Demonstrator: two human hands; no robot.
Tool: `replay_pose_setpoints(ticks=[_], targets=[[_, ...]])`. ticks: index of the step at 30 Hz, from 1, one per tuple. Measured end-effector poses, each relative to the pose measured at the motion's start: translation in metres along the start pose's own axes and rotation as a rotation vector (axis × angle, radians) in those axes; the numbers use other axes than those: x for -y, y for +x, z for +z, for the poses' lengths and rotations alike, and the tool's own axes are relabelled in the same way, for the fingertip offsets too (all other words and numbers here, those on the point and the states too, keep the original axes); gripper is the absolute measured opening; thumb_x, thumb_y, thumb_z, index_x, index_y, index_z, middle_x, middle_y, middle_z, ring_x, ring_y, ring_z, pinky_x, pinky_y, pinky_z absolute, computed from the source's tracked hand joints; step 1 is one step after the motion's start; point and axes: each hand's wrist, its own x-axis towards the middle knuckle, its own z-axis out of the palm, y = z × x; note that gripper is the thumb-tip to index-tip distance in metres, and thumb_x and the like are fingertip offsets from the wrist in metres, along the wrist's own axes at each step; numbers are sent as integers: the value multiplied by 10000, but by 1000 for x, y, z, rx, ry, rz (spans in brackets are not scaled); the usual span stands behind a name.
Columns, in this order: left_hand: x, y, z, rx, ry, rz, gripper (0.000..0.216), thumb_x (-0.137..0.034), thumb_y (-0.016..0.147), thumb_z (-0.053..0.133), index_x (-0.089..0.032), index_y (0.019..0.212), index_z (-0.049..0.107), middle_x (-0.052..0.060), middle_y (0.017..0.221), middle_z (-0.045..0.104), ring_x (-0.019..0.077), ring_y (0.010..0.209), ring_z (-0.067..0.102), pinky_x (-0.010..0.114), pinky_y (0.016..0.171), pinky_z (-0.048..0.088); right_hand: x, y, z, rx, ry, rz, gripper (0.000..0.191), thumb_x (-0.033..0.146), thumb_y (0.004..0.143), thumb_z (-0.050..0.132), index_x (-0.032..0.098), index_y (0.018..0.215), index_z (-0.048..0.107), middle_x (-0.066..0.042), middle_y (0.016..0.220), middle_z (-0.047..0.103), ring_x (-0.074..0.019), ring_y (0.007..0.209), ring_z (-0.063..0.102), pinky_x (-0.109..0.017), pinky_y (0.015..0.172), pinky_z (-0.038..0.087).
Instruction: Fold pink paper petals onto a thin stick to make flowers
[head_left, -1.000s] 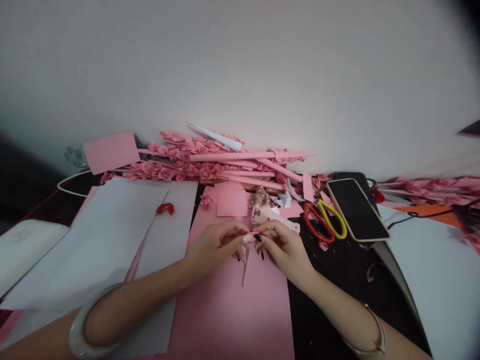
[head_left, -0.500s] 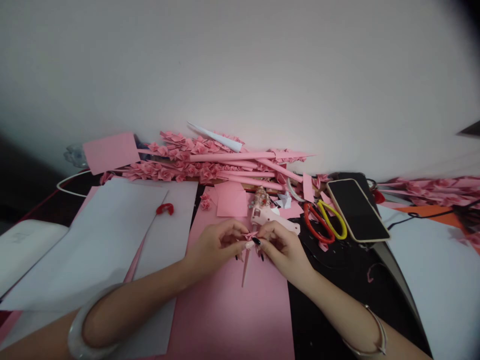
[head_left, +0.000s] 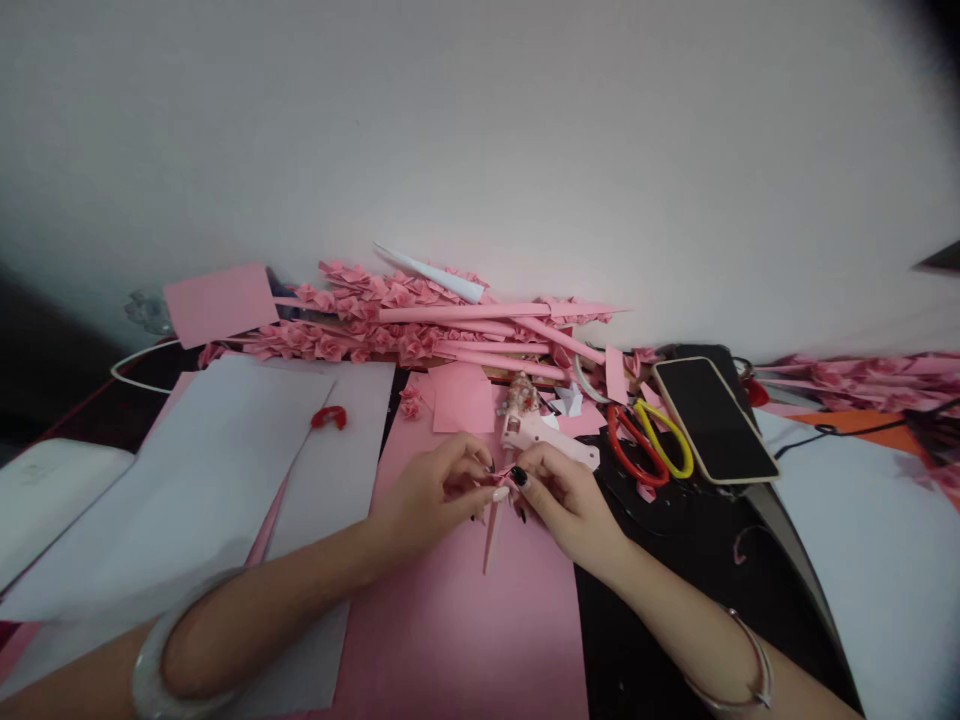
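Observation:
Between my fingertips is a small folded pink paper flower [head_left: 504, 474], partly hidden by my thumbs. My left hand [head_left: 444, 487] pinches it from the left, thumb and fingers closed. From the right, my right hand [head_left: 564, 497] pinches its other side with thumb and forefinger. A thin pink paper cone [head_left: 492, 537] points down below the flower, toward me; whether it is joined to the flower is hidden. Under both hands lies a large pink paper sheet [head_left: 465, 640]. Just beyond my fingers is a pale pink hot glue gun [head_left: 551, 438].
Scissors with red and yellow handles [head_left: 651, 442] and a phone [head_left: 718, 420] lie to the right. Pink paper flower stems [head_left: 420, 340] are piled along the wall. White sheets [head_left: 187, 480] with a red curved piece [head_left: 328, 417] cover the left; another white sheet [head_left: 877, 540] lies far right.
My thumbs have shifted slightly on the flower, the right thumb moving a little up and to the right. Everything else stays as it was.

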Motion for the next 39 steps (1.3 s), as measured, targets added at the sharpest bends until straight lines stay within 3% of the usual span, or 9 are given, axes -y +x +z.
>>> replay_pose_setpoints(ticks=[10,17,23,34,39], targets=[[1,-1,0,58,-44,4,212,-227,777,620,-192,844,422,-55,660,509,72,540,497,202,512,463,7,0,-1,83,-33,-49,137,213,912,415,164,823,507,29,601,463,-104,517,427,-235,520,358],[3,-4,2,100,-128,-28,313,-176,757,639,-218,827,337,-60,727,553,68,596,521,181,534,416,8,1,-3,192,-67,-154,126,151,896,417,165,807,505,28,637,483,-96,556,434,-217,541,342],[5,-3,0,156,-33,-19,227,-181,757,624,-194,774,399,-49,706,558,73,573,510,190,525,404,9,2,-4,269,-72,-123,117,138,878,434,164,785,500,31,635,476,-91,554,415,-207,530,330],[3,-3,0,126,57,20,139,-159,736,611,-174,725,473,-44,666,534,83,570,524,202,555,435,10,2,-2,272,-122,-105,157,26,728,427,155,744,517,30,606,466,-92,521,401,-205,488,309],[2,-3,0,106,138,34,130,-164,731,604,-174,703,477,-39,677,542,83,573,528,194,548,423,10,3,-1,263,-115,-110,151,33,723,424,162,735,502,35,603,464,-89,518,397,-202,488,314]])
